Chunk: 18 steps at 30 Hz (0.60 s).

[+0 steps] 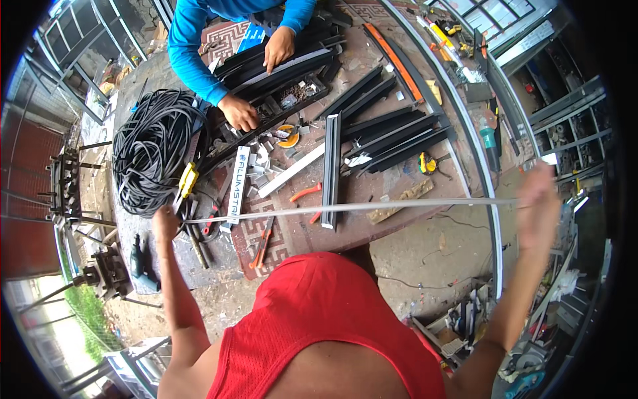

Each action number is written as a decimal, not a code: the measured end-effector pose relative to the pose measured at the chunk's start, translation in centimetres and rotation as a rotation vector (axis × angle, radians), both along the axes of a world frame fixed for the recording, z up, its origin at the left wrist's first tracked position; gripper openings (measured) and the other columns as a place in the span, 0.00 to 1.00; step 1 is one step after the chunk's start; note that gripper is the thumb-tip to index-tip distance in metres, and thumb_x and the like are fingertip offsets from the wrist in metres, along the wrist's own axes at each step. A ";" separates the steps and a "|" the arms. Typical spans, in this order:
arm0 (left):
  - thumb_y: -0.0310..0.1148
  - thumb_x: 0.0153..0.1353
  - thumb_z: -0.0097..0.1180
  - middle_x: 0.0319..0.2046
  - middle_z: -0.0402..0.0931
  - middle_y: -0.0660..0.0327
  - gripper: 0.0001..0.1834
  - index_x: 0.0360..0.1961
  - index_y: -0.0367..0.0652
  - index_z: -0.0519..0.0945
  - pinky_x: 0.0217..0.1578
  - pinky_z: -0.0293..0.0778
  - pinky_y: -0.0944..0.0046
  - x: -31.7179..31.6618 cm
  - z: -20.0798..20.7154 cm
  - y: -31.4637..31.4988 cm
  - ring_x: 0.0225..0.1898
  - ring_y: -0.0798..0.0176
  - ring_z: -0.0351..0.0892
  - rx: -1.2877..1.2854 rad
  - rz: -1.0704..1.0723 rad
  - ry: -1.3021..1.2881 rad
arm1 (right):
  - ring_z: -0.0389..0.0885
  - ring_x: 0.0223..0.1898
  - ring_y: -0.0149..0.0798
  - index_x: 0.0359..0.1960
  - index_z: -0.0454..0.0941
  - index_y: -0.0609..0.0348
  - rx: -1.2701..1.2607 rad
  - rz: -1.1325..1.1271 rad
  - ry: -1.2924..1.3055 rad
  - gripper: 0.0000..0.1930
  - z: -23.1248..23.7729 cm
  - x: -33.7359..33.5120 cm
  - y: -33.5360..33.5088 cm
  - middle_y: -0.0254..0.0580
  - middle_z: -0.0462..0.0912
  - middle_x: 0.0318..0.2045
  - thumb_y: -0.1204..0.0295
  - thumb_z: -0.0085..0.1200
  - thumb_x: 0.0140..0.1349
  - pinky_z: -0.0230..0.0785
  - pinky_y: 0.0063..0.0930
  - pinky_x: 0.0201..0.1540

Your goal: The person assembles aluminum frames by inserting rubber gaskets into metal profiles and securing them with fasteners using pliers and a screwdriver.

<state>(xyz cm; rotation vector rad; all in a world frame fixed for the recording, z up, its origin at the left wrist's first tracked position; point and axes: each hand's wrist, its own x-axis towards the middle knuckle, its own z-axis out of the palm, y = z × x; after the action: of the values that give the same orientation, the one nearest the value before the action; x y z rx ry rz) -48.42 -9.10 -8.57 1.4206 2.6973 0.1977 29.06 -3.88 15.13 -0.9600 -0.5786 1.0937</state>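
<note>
A long, thin, pale grey strip point(359, 207) is stretched across in front of me, above the table's near edge. My left hand point(165, 223) is closed around its left end. At the other end, my right hand point(537, 209) is raised far to the right and blurred, with the strip running into its fingers. Just beyond my left hand is a yellow-handled cutting tool point(188, 179), its grey jaws close to my fingers; whether I touch it cannot be made out. A black coil point(156, 149) of rubber-like cord or gasket lies behind it.
Across the table point(286, 243) a person in blue sleeves point(196, 60) has both hands at dark metal profiles point(286, 73). A dark upright profile point(331, 173), red-handled pliers point(264, 243), a yellow tape measure point(427, 163) and a green power tool point(489, 139) lie about. A long frame bar point(488, 193) curves past on the right.
</note>
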 end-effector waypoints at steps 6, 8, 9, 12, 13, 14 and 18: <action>0.27 0.67 0.60 0.51 0.80 0.51 0.23 0.62 0.36 0.73 0.60 0.72 0.57 27.7 9.9 5.4 0.57 0.57 0.78 0.600 -0.769 -1.083 | 0.79 0.56 0.39 0.46 0.82 0.64 0.353 0.473 -0.743 0.11 -8.6 -30.1 1.5 0.47 0.82 0.48 0.70 0.48 0.75 0.71 0.32 0.57; 0.27 0.69 0.59 0.47 0.80 0.54 0.21 0.61 0.35 0.72 0.49 0.79 0.62 33.4 10.8 4.6 0.46 0.64 0.82 0.753 -0.731 -1.510 | 0.78 0.55 0.38 0.46 0.83 0.64 0.331 0.460 -0.582 0.12 -9.9 -32.0 2.8 0.45 0.81 0.49 0.69 0.49 0.75 0.70 0.30 0.57; 0.27 0.70 0.59 0.43 0.81 0.55 0.18 0.58 0.35 0.73 0.41 0.78 0.67 33.7 10.4 4.6 0.39 0.68 0.81 0.709 -0.590 -1.618 | 0.78 0.55 0.38 0.49 0.81 0.63 0.344 0.447 -0.585 0.12 -10.8 -31.7 3.3 0.45 0.81 0.48 0.69 0.50 0.75 0.70 0.30 0.56; 0.29 0.71 0.58 0.31 0.83 0.61 0.13 0.52 0.34 0.76 0.22 0.70 0.75 32.4 10.0 5.5 0.22 0.77 0.72 0.610 -0.378 -1.621 | 0.79 0.52 0.40 0.63 0.70 0.59 0.142 0.395 -0.546 0.23 -13.5 -29.8 3.4 0.49 0.79 0.51 0.65 0.59 0.70 0.73 0.29 0.51; 0.29 0.71 0.59 0.32 0.84 0.60 0.14 0.53 0.34 0.76 0.21 0.70 0.75 31.7 10.3 6.1 0.21 0.77 0.72 0.554 -0.374 -1.646 | 0.80 0.52 0.44 0.63 0.69 0.61 -0.016 0.346 -0.747 0.28 -16.8 -28.5 3.7 0.52 0.78 0.52 0.61 0.63 0.66 0.74 0.32 0.51; 0.30 0.71 0.59 0.33 0.84 0.59 0.14 0.53 0.34 0.76 0.21 0.69 0.75 31.1 10.7 6.5 0.21 0.77 0.72 0.496 -0.368 -1.671 | 0.80 0.52 0.48 0.62 0.68 0.63 -0.178 0.290 -0.945 0.33 -20.3 -27.7 3.7 0.55 0.77 0.54 0.56 0.67 0.62 0.75 0.35 0.51; 0.32 0.72 0.59 0.34 0.85 0.60 0.16 0.57 0.39 0.79 0.22 0.68 0.75 30.4 11.7 6.9 0.20 0.76 0.71 0.490 -0.400 -1.742 | 0.78 0.55 0.60 0.63 0.63 0.68 -0.401 0.319 -1.257 0.46 -30.7 -27.5 1.6 0.63 0.76 0.56 0.47 0.71 0.53 0.72 0.45 0.56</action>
<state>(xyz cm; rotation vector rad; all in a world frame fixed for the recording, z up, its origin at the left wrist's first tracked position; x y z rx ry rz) -17.97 -2.17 3.15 0.9078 0.9347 1.3130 1.57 -2.30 -15.54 -1.9521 -1.6020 0.7771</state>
